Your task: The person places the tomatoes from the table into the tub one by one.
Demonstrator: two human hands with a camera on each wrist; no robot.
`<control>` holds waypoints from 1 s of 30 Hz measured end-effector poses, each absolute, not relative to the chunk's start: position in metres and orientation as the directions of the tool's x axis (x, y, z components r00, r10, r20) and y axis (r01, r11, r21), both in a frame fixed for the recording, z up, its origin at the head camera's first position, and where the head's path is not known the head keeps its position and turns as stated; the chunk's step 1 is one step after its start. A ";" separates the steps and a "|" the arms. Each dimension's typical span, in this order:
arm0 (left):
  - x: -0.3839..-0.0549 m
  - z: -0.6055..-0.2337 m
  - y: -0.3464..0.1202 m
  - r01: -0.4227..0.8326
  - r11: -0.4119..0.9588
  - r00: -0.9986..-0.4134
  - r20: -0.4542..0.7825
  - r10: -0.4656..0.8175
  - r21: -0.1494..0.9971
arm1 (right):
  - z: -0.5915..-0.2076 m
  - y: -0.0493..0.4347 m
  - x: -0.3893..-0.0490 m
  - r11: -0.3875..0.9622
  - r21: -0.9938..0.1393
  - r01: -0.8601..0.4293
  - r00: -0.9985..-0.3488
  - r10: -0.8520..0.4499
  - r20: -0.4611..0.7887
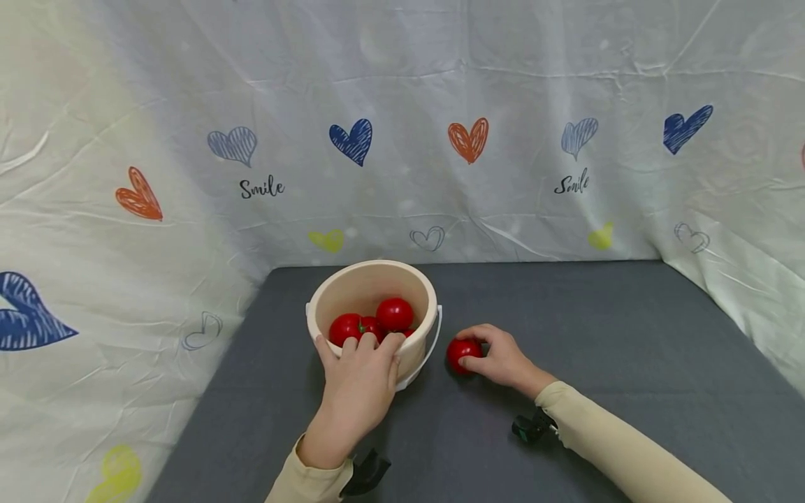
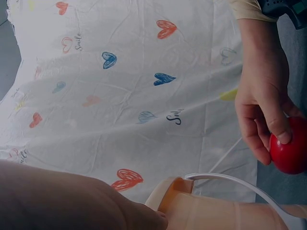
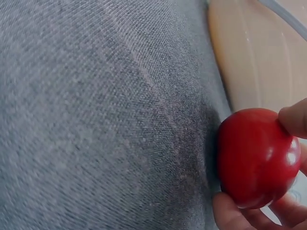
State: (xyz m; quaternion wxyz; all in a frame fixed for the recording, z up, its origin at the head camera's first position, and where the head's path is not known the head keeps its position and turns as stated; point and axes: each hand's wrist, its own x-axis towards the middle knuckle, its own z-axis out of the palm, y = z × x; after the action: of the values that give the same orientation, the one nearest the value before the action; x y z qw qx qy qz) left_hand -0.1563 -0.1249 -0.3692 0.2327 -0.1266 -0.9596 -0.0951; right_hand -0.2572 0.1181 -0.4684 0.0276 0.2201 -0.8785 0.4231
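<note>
A cream bucket (image 1: 411, 360) with a white handle (image 1: 436, 341) stands on the dark cloth. Inside lie several red tomatoes, among them one tomato (image 1: 395, 314) near the right wall. My left hand (image 1: 357, 395) grips the near rim, its fingertips hooked over the edge. To the right of the bucket, my right hand (image 1: 503, 360) holds another tomato (image 1: 462, 356) between thumb and fingers. In the right wrist view this tomato (image 3: 256, 155) sits close over the cloth, beside the bucket's wall (image 3: 249, 52).
The grey-black cloth (image 1: 597, 335) covers the table. Behind and at both sides hangs a white sheet (image 1: 409, 84) printed with hearts and the word Smile. A black wrist device (image 1: 533, 425) is at the right cuff, another device (image 1: 367, 474) at the left.
</note>
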 end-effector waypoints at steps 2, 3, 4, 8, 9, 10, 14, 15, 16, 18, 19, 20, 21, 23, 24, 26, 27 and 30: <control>-0.156 -0.369 -0.125 0.289 0.950 -0.856 0.476 0.201 0.120 | -0.469 0.118 -0.257 0.545 -0.733 -0.408 -0.902 -0.363 0.232; -0.156 -0.369 -0.125 0.290 0.950 -0.854 0.480 0.202 0.117 | -0.469 0.118 -0.258 0.545 -0.733 -0.407 -0.903 -0.363 0.232; -0.156 -0.370 -0.125 0.291 0.950 -0.851 0.485 0.203 0.114 | -0.469 0.118 -0.258 0.546 -0.732 -0.407 -0.902 -0.363 0.232; -0.156 -0.370 -0.126 0.295 0.950 -0.841 0.500 0.207 0.103 | -0.470 0.118 -0.258 0.548 -0.728 -0.411 -0.901 -0.367 0.232; -0.156 -0.370 -0.126 0.297 0.950 -0.840 0.502 0.208 0.102 | -0.469 0.118 -0.258 0.548 -0.728 -0.412 -0.900 -0.369 0.232; -0.156 -0.370 -0.126 0.298 0.949 -0.839 0.503 0.209 0.102 | -0.469 0.118 -0.258 0.549 -0.727 -0.412 -0.900 -0.370 0.231; -0.157 -0.371 -0.126 0.299 0.948 -0.841 0.500 0.208 0.109 | -0.469 0.118 -0.258 0.546 -0.722 -0.424 -0.895 -0.374 0.243; -0.157 -0.371 -0.126 0.299 0.948 -0.842 0.498 0.207 0.111 | -0.469 0.118 -0.258 0.546 -0.720 -0.429 -0.894 -0.374 0.249; -0.157 -0.371 -0.126 0.298 0.948 -0.843 0.496 0.206 0.113 | -0.470 0.118 -0.258 0.545 -0.717 -0.433 -0.892 -0.372 0.256; -0.157 -0.371 -0.126 0.298 0.947 -0.845 0.494 0.206 0.115 | -0.471 0.118 -0.258 0.547 -0.709 -0.446 -0.888 -0.371 0.272; -0.157 -0.371 -0.126 0.298 0.948 -0.845 0.494 0.206 0.115 | -0.472 0.118 -0.258 0.548 -0.705 -0.451 -0.886 -0.368 0.281; -0.157 -0.371 -0.125 0.299 0.947 -0.846 0.492 0.207 0.116 | -0.472 0.119 -0.258 0.551 -0.699 -0.456 -0.885 -0.363 0.291; -0.157 -0.371 -0.125 0.299 0.947 -0.846 0.491 0.207 0.116 | -0.472 0.119 -0.258 0.550 -0.697 -0.460 -0.884 -0.358 0.301; -0.156 -0.371 -0.125 0.300 0.947 -0.847 0.489 0.209 0.115 | -0.470 0.121 -0.259 0.550 -0.692 -0.468 -0.881 -0.347 0.321; -0.156 -0.370 -0.125 0.299 0.947 -0.848 0.487 0.208 0.116 | -0.468 0.122 -0.260 0.546 -0.694 -0.470 -0.881 -0.340 0.329; -0.157 -0.370 -0.125 0.299 0.947 -0.849 0.487 0.207 0.118 | -0.462 0.124 -0.262 0.539 -0.698 -0.472 -0.881 -0.324 0.346; -0.157 -0.370 -0.125 0.298 0.947 -0.848 0.488 0.206 0.118 | -0.457 0.125 -0.263 0.532 -0.703 -0.471 -0.881 -0.316 0.351; -0.156 -0.370 -0.125 0.296 0.948 -0.847 0.491 0.203 0.118 | -0.441 0.128 -0.268 0.530 -0.709 -0.465 -0.885 -0.295 0.360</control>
State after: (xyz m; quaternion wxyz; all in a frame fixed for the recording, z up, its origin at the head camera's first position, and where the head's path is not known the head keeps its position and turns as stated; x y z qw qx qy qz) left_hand -0.1565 -0.1252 -0.3700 0.2437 -0.1306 -0.9563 -0.0949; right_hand -0.2677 0.1283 -0.4415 0.0981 0.2184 -0.8691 0.4328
